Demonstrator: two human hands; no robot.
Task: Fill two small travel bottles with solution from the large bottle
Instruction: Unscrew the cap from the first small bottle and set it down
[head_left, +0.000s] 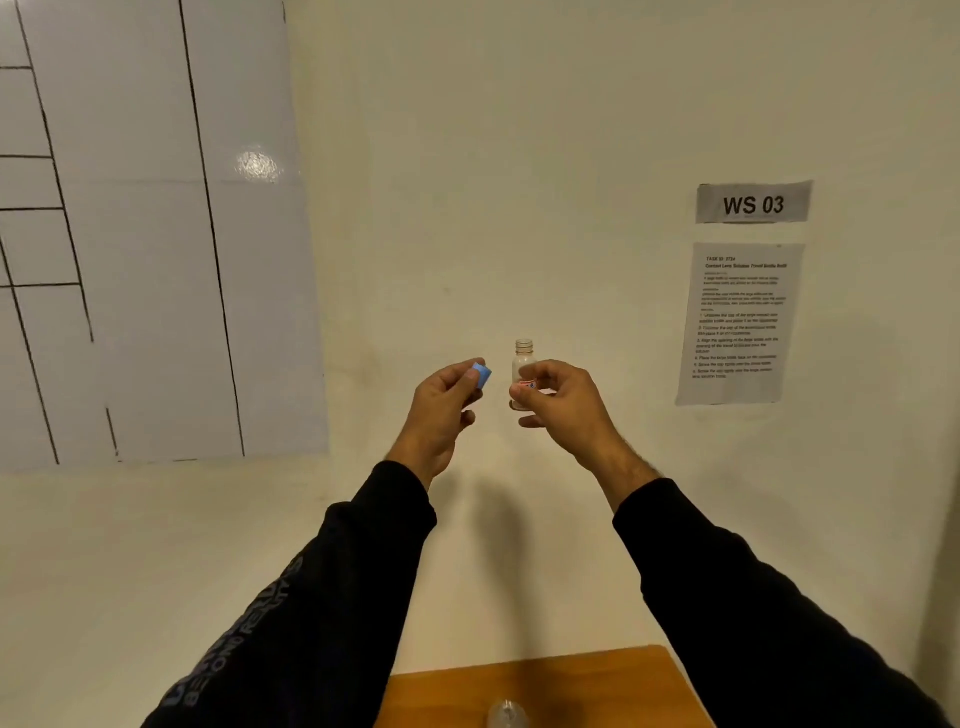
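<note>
1. The right hand (558, 397) grips a small clear plastic travel bottle with a red-and-white label (523, 371), fingers and thumb curled round its lower body. The bottle is upright, raised well above the table, in front of the cream wall.

2. The bottle's threaded neck is bare; no cap sits on it.

3. The left hand (447, 400) pinches a small light-blue plastic cap (483, 375) at its fingertips. The cap is just beside the bottle's shoulder, apart from it.

4. Contents: the bottle looks pale and translucent; whether it holds solution, or how much, cannot be told.

5. At the bottom edge of the view, a rounded clear object (508, 714) rests on the orange-brown wooden table (597, 686). It may be another bottle; too little shows to say which.

6. The large bottle cannot be identified with certainty, and a second travel bottle is not seen.

7. Judgement on progress: one travel bottle is uncapped and in hand. Either it awaits filling or it awaits recapping; the view does not settle which. At least one bottle's handling appears outstanding.

8. A printed instruction sheet (737, 322) and a grey sign reading "WS 03" (753, 203) are fixed to the wall at right.
</note>
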